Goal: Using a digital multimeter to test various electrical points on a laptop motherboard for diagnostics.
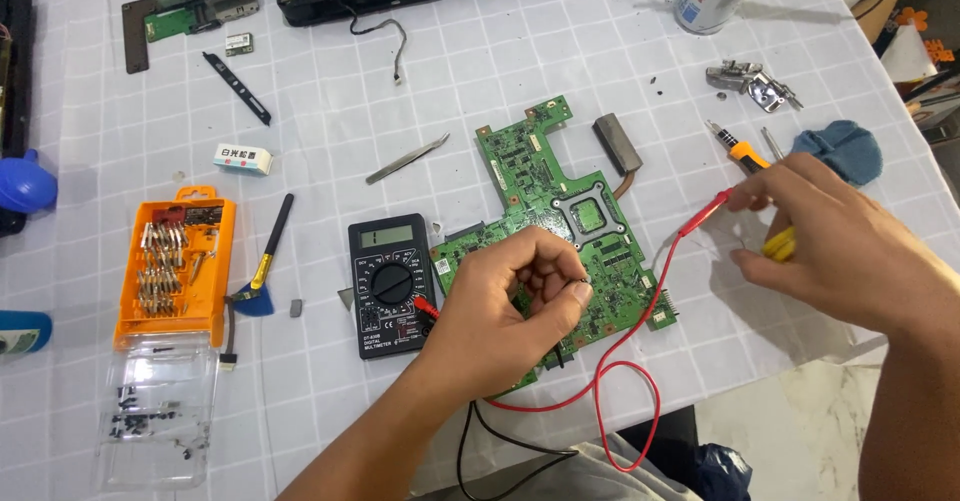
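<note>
1. The left hand (515, 296) pinches the black probe tip down on the green, irregularly shaped circuit board (560, 216), which lies flat at the desk's middle so its contacts face up.
2. The right hand (835, 236), fingers closed on the red probe (705, 211), hovers off the board's right edge.
3. The black multimeter (391, 284) sits just left of the board, its dial readable.
4. Near the left edge, the orange bit case (178, 266) holds rows of metal bits; its clear lid (155, 416) holds small dark screws.

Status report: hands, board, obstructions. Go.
Left hand pinches black probe on green board. Right hand holds red probe, off board. Multimeter beside board; nothing blocking.
</note>
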